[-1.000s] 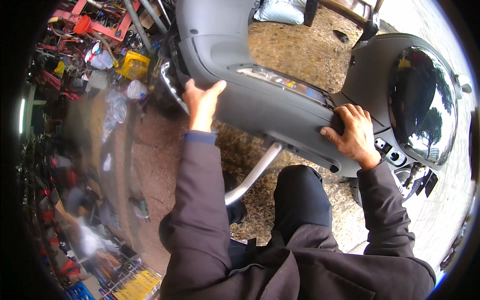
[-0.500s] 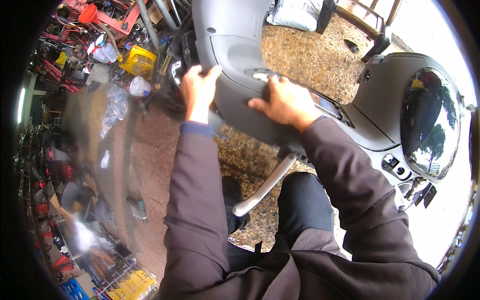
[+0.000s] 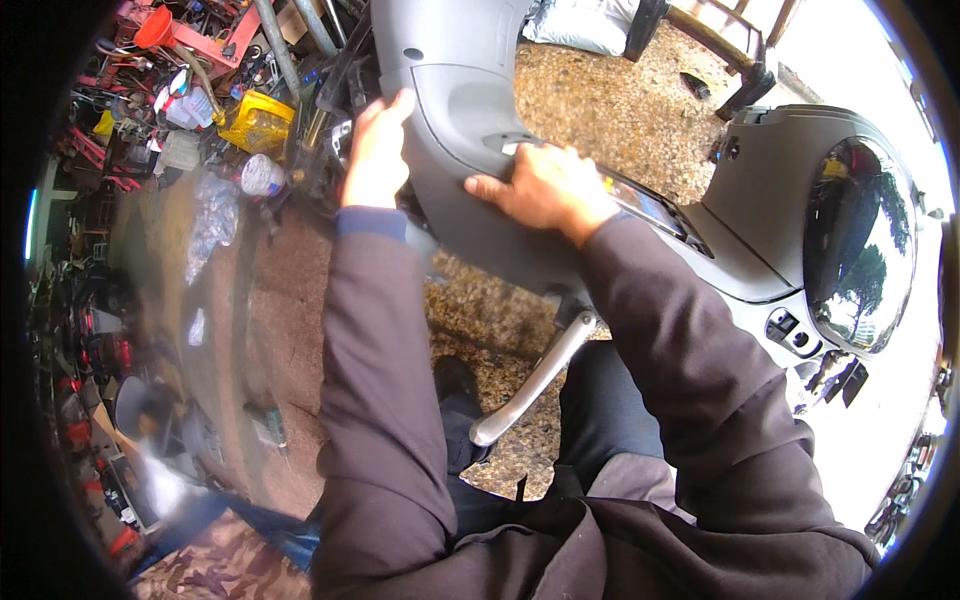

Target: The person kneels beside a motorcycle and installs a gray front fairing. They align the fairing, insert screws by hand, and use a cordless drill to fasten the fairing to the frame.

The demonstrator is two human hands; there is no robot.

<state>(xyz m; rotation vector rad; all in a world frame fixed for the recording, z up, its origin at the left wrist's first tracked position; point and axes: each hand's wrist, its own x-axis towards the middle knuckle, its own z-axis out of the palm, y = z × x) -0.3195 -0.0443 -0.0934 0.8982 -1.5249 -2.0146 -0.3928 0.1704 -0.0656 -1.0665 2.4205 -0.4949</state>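
Observation:
A grey scooter body panel (image 3: 470, 200) runs diagonally in front of me. My left hand (image 3: 378, 155) grips its left edge, thumb up against the panel and the other fingers mostly hidden. Over the narrow middle section lies my right hand (image 3: 550, 195), its thumb on the near side and its fingers curled across the top toward the far edge. Beside that hand is a long dark recess (image 3: 655, 212) in the panel. To the right stands the scooter's front section with a glossy dark shield (image 3: 855, 245). A silver lever (image 3: 530, 385) hangs below the panel, close to my knees.
At the upper left lie cluttered tools and parts, with an orange funnel (image 3: 155, 28), a yellow container (image 3: 258, 122) and a white tub (image 3: 262, 175). A wooden-legged frame (image 3: 705, 35) and a white bag (image 3: 580, 25) stand beyond. Camouflage cloth (image 3: 225, 562) shows at lower left.
Both hands and the near part of the panel sit slightly farther left in view. My left hand is a little higher along the panel's edge. Camouflage cloth has come in at the lower left.

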